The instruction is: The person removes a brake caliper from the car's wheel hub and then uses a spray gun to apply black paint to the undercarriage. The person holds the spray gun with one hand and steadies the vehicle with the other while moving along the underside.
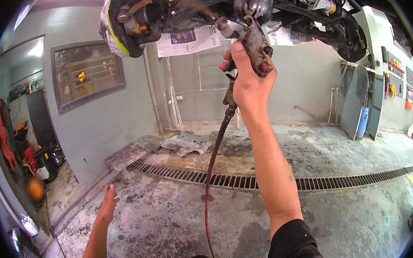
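My right hand (pixel 253 84) is raised and wrapped around a worn, paint-stained spray gun (pixel 257 44). The gun's nozzle points up and left toward the dark underside of a raised vehicle (pixel 291 12). A faint brownish haze hangs in front of the nozzle. From the gun's handle a dark red hose (pixel 211 172) drops to the floor. Low on the left, my left hand (pixel 108 204) hangs in the air with its fingers stretched out and nothing in it. Overhead at the left is a wheel hub (pixel 133 25), its outer side wrapped in plastic with a yellow-green band.
Newspaper sheets (pixel 188 40) hang behind the underbody parts. A drain grate (pixel 222 179) crosses the stained concrete floor. Metal panels (pixel 186 144) lie beside it near the wall. At the right stand a blue cylinder (pixel 362 123) and wall-hung tools (pixel 396 77). A doorway with stored equipment is at the left.
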`<state>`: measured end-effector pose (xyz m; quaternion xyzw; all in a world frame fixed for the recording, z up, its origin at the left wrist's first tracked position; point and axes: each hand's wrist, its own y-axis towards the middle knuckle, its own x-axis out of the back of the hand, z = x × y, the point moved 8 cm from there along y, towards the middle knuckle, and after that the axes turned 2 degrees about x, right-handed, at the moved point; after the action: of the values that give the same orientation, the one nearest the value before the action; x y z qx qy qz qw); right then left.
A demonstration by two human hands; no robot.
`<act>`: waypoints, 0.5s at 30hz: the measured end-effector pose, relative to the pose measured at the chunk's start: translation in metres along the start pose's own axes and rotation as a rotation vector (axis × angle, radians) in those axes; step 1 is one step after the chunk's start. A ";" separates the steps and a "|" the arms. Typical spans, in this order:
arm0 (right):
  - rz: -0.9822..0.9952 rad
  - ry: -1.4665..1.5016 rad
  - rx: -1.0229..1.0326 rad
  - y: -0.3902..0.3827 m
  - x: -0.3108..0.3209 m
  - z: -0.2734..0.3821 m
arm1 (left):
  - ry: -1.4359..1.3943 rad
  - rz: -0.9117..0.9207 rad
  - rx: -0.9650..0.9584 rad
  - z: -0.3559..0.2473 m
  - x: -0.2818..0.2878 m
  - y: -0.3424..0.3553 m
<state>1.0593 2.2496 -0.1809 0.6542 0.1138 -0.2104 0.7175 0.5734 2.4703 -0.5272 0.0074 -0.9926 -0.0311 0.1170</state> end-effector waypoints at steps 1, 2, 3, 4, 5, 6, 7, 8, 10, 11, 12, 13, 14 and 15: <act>-0.004 -0.005 -0.001 -0.001 0.000 0.001 | 0.003 0.026 -0.021 0.000 -0.002 0.000; 0.009 -0.018 0.005 -0.003 -0.001 0.002 | 0.005 0.035 -0.018 0.002 -0.003 0.000; 0.022 -0.031 0.010 -0.005 -0.002 0.004 | 0.008 0.031 0.006 0.006 -0.002 0.001; 0.036 -0.044 0.016 -0.006 -0.002 0.006 | 0.010 0.047 -0.013 0.006 -0.003 0.001; 0.030 -0.026 0.022 -0.007 -0.003 0.007 | 0.015 0.049 -0.014 0.008 -0.002 0.003; 0.023 -0.009 0.027 -0.007 -0.003 0.008 | 0.015 0.032 0.007 0.012 0.000 0.004; 0.017 0.008 0.031 -0.006 -0.003 0.009 | 0.014 0.052 -0.009 0.014 -0.001 0.006; 0.018 0.014 0.036 -0.006 -0.003 0.010 | 0.007 0.050 -0.005 0.017 -0.001 0.007; 0.030 0.033 0.063 -0.004 -0.005 0.012 | 0.002 0.045 -0.002 0.024 0.001 0.010; 0.009 0.015 0.034 -0.003 -0.004 0.009 | 0.002 0.044 -0.004 0.027 0.001 0.011; 0.000 0.000 0.025 -0.002 -0.003 0.007 | 0.002 0.038 0.005 0.032 0.002 0.012; -0.008 -0.012 0.025 -0.002 -0.001 0.006 | 0.016 0.052 0.015 0.035 0.002 0.013; -0.021 -0.018 0.011 -0.003 0.001 0.004 | 0.028 0.061 0.034 0.040 0.003 0.015; -0.032 -0.020 0.007 -0.004 0.002 0.002 | 0.040 0.069 0.053 0.044 0.003 0.015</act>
<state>1.0595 2.2475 -0.1848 0.6527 0.1163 -0.2286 0.7129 0.5602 2.4879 -0.5681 -0.0233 -0.9902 -0.0006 0.1377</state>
